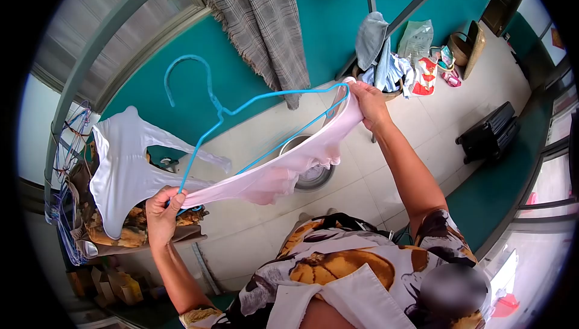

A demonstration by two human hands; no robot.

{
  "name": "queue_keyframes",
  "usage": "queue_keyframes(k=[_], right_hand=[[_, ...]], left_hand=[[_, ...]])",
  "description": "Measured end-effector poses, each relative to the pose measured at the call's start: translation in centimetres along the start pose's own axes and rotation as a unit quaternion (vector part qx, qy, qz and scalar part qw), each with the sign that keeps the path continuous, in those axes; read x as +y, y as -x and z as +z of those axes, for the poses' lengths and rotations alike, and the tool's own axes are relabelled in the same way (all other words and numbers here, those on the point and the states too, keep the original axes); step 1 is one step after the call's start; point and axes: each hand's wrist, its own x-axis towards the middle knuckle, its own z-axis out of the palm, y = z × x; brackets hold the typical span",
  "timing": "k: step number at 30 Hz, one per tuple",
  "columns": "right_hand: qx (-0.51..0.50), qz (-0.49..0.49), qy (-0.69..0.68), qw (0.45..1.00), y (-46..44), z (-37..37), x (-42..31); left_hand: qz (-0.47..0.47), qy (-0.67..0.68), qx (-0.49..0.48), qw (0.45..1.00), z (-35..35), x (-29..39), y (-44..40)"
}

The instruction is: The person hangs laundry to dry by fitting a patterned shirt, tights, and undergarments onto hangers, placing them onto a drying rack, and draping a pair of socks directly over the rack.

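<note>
A blue clothes hanger (221, 110) is held out in front of me, hook toward the upper left. Pale pink underpants (283, 172) are stretched along its lower bar, with their edge bunched in the middle. My left hand (161, 211) pinches one end of the pink fabric against the hanger's left corner. At the opposite corner, my right hand (369, 104) grips the other end of the fabric and the hanger. Just beyond my left hand hangs a white strappy garment (114, 166).
Below the hanger stands a metal basin (313, 178) on the tiled floor. Many wire hangers (63, 208) hang at the left. A plaid cloth (259, 21) drapes from above. A basket of clothes (386, 79), bags and a black suitcase (490, 133) are to the right.
</note>
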Motion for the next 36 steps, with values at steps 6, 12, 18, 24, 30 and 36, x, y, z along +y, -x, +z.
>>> queue_keyframes(k=[6,12,18,24,30,36], right_hand=[[-0.164,0.018,0.251,0.954,1.5,5.7,-4.0],[-0.244,-0.146,0.504,0.816,4.4,11.2,-4.3],[-0.251,-0.228,0.417,0.843,2.5,15.0,-2.5],[-0.36,-0.183,0.318,0.858,0.9,16.7,-0.1],[-0.411,-0.136,0.354,0.829,0.3,14.0,0.8],[-0.394,-0.092,0.363,0.84,-1.0,9.8,2.0]], left_hand=[[0.023,0.045,0.025,0.998,-1.0,-3.3,1.0],[0.067,0.035,0.114,0.991,-2.7,-5.3,1.7],[0.082,0.01,0.169,0.982,-3.6,-4.9,1.5],[-0.041,0.07,0.24,0.967,-2.4,-4.1,-1.1],[-0.045,0.148,0.263,0.952,-1.9,0.1,-5.0],[-0.032,0.264,0.228,0.937,-2.9,5.4,-4.2]])
